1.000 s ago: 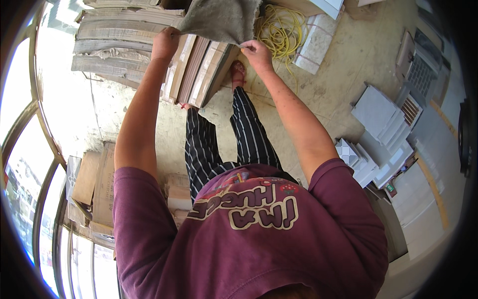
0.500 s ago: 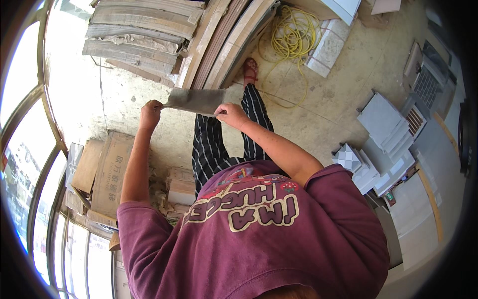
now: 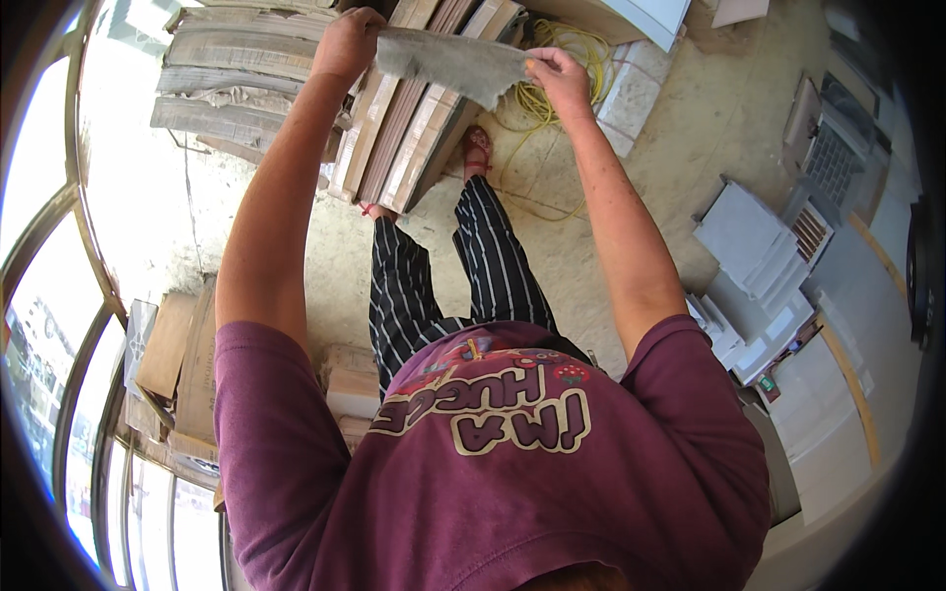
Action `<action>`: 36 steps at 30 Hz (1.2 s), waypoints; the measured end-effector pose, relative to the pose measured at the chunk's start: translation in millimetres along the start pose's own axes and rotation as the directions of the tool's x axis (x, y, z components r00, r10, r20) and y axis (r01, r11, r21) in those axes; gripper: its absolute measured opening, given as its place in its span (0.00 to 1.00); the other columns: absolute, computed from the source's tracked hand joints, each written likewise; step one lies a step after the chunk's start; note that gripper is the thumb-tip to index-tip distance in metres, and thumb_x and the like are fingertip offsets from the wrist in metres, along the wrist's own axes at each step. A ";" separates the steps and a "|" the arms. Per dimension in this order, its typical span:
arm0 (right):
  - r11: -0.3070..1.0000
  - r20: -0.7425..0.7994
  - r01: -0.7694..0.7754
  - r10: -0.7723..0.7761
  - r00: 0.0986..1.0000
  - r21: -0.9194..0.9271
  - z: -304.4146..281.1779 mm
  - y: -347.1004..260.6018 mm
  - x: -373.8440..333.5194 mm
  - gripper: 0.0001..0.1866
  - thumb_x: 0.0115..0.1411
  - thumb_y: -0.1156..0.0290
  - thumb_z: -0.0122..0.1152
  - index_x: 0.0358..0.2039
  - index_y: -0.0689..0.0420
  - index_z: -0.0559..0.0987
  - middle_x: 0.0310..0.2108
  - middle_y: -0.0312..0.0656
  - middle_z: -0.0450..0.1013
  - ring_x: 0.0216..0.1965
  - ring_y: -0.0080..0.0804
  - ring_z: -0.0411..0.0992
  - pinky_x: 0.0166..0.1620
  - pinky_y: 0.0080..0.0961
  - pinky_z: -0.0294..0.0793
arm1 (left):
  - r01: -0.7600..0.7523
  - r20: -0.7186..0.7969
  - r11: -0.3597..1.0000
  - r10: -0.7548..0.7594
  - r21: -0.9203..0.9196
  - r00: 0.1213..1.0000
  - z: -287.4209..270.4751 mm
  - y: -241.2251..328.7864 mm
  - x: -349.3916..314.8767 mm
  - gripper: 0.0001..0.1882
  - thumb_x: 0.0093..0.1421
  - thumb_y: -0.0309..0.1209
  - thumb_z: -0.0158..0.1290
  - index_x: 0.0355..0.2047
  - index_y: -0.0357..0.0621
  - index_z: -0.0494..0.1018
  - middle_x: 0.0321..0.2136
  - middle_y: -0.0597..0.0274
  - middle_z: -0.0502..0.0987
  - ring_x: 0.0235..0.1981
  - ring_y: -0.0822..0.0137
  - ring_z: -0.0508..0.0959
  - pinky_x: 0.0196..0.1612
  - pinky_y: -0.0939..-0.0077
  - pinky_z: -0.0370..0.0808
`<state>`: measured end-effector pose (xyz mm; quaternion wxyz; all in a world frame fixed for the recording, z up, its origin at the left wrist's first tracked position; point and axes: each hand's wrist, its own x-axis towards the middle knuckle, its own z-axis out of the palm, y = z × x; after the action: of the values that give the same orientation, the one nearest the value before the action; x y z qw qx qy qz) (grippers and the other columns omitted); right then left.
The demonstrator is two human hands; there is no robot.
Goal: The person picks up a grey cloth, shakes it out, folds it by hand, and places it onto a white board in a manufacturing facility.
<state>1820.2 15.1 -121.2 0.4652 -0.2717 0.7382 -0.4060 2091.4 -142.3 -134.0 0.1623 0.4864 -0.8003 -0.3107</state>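
A grey, ragged-edged cloth [image 3: 448, 61] stretches, creased, at twelve o'clock. Fingers [image 3: 550, 57] of left hand [image 3: 348, 45] and right hand [image 3: 566, 87] grasp its ends.

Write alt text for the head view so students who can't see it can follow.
A gray cloth is spread between a person's left grip and right grip, with long brown cartons behind it in view. A yellow coil, partly hidden by the right grip, lies on the floor.

We've got a scuffed beige floor [image 3: 631, 236] here, bulky cardboard packs [image 3: 232, 47] upper left, loopy yellow cord [image 3: 535, 103] top centre.
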 end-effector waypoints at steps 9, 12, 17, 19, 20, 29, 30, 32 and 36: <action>0.984 -0.116 0.131 -0.145 0.983 -0.121 21.2 18.6 5.4 0.06 0.49 0.74 0.62 0.29 0.58 0.78 0.23 0.34 0.73 0.24 0.20 0.68 0.31 0.18 0.69 | 0.034 -0.014 0.999 -0.034 -0.030 0.999 12.1 -5.4 -4.0 0.07 0.53 0.27 0.48 0.30 0.43 0.75 0.30 0.53 0.77 0.34 0.53 0.76 0.38 0.66 0.73; 0.955 -0.038 0.082 -0.097 0.995 -0.285 47.0 42.3 -23.8 0.06 0.47 0.73 0.61 0.28 0.57 0.79 0.25 0.39 0.73 0.25 0.28 0.71 0.33 0.23 0.71 | 0.177 0.066 0.982 -0.173 -0.062 0.983 12.2 -22.2 -51.5 0.08 0.53 0.27 0.46 0.28 0.43 0.75 0.30 0.50 0.75 0.34 0.47 0.74 0.38 0.61 0.72; 0.886 0.283 -0.012 0.161 0.946 -0.463 84.6 68.5 -105.2 0.07 0.47 0.71 0.61 0.29 0.57 0.79 0.28 0.43 0.73 0.32 0.36 0.73 0.37 0.28 0.72 | 0.373 0.152 0.928 -0.366 -0.019 0.918 8.5 -57.9 -182.7 0.07 0.51 0.25 0.45 0.25 0.41 0.74 0.27 0.48 0.75 0.32 0.47 0.75 0.36 0.60 0.72; 0.877 0.400 0.040 0.177 0.899 -0.479 92.1 86.0 -136.2 0.08 0.47 0.71 0.61 0.30 0.57 0.79 0.27 0.41 0.74 0.31 0.31 0.73 0.36 0.26 0.71 | 0.446 0.210 0.895 -0.432 -0.020 0.877 0.2 -63.8 -238.3 0.07 0.50 0.24 0.46 0.24 0.40 0.74 0.27 0.48 0.75 0.32 0.48 0.75 0.36 0.61 0.72; 0.875 0.458 0.073 0.177 0.871 -0.478 94.5 90.3 -148.8 0.09 0.47 0.71 0.61 0.31 0.57 0.79 0.26 0.39 0.75 0.30 0.26 0.73 0.35 0.25 0.71 | 0.488 0.242 0.873 -0.469 -0.019 0.849 -4.2 -64.8 -264.0 0.07 0.50 0.24 0.46 0.24 0.40 0.74 0.26 0.48 0.75 0.32 0.48 0.75 0.36 0.61 0.72; 0.869 0.495 -0.024 0.303 0.814 -0.493 92.3 58.7 -190.5 0.09 0.47 0.74 0.60 0.31 0.59 0.78 0.23 0.37 0.74 0.25 0.22 0.71 0.32 0.20 0.71 | 0.574 0.293 0.804 -0.518 -0.152 0.804 -53.7 -25.2 -370.2 0.06 0.48 0.24 0.50 0.26 0.39 0.75 0.24 0.51 0.77 0.28 0.57 0.78 0.34 0.69 0.74; 0.865 0.479 -0.040 0.315 0.819 -0.500 90.6 55.0 -190.7 0.09 0.47 0.74 0.60 0.32 0.59 0.78 0.23 0.36 0.74 0.25 0.21 0.71 0.32 0.20 0.71 | 0.517 0.268 0.839 -0.465 -0.171 0.844 -57.1 -21.3 -371.5 0.06 0.48 0.23 0.50 0.27 0.38 0.75 0.23 0.52 0.77 0.25 0.61 0.78 0.32 0.72 0.74; 0.862 0.435 -0.065 0.318 0.842 -0.503 85.3 42.8 -198.6 0.10 0.48 0.74 0.59 0.33 0.59 0.77 0.23 0.36 0.74 0.25 0.21 0.71 0.32 0.20 0.71 | 0.465 0.260 0.856 -0.407 -0.227 0.876 -65.1 -11.2 -373.0 0.06 0.48 0.24 0.51 0.27 0.38 0.75 0.24 0.51 0.77 0.26 0.59 0.78 0.32 0.72 0.74; 0.825 0.324 -0.096 0.322 0.890 -0.557 81.7 23.1 -225.6 0.09 0.49 0.74 0.58 0.33 0.58 0.78 0.23 0.36 0.74 0.25 0.21 0.71 0.31 0.19 0.70 | 0.423 0.237 0.860 -0.365 -0.284 0.900 -87.1 2.5 -375.2 0.06 0.48 0.24 0.51 0.28 0.39 0.75 0.24 0.51 0.77 0.27 0.58 0.77 0.33 0.71 0.74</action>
<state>1988.5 174.6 -55.1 0.5574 -0.3819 0.7341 -0.0683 2316.6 158.9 -50.7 0.1030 0.5772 -0.6314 -0.5075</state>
